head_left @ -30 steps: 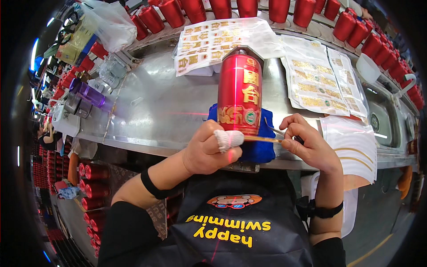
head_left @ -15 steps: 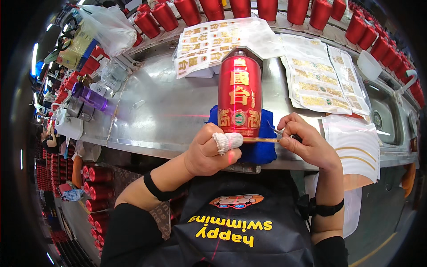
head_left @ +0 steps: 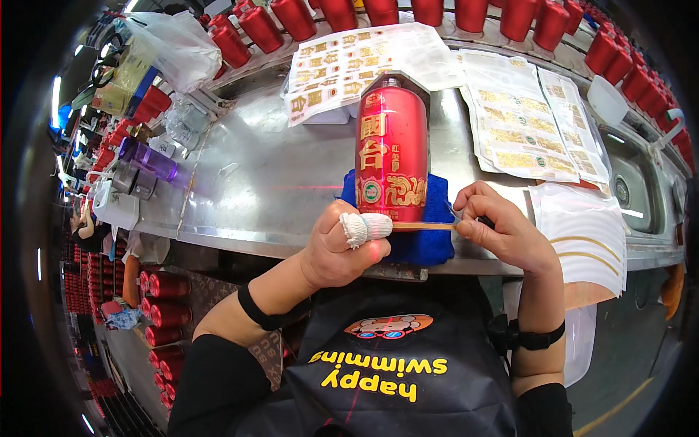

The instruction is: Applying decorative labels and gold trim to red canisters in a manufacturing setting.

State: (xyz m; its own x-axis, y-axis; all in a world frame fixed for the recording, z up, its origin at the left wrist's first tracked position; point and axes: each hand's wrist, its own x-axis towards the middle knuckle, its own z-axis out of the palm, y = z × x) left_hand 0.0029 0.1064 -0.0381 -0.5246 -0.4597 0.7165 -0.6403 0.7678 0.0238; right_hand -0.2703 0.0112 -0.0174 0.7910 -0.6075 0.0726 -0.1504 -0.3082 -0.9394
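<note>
A red bottle (head_left: 400,156) with gold decals stands in front of me at a blue cloth (head_left: 422,250), near the bench's front edge. A thin gold-brown strip (head_left: 424,226) runs along its base. My left hand (head_left: 331,251) is closed at the bottle's lower left, its white-wrapped finger pressing the strip's left end against the base. With thumb and fingertips, my right hand (head_left: 502,231) pinches the strip's other end, off to the bottle's right. A slim metal tool, partly hidden, also shows in my right fingers. The bottle's far side is out of sight.
Sheets of gold decals (head_left: 520,120) lie beyond and to the right of the bottle. White sheets (head_left: 575,222) with curved gold strips overlap the bench edge. A sink (head_left: 630,186) is at far right, a purple bottle (head_left: 149,160) at left. Red bottles (head_left: 382,11) line a conveyor behind.
The bottle has turned, its gold lettering moving left and a gold dragon decal coming into view at right. My left hand has shifted slightly left. The conveyor's red bottles have moved along.
</note>
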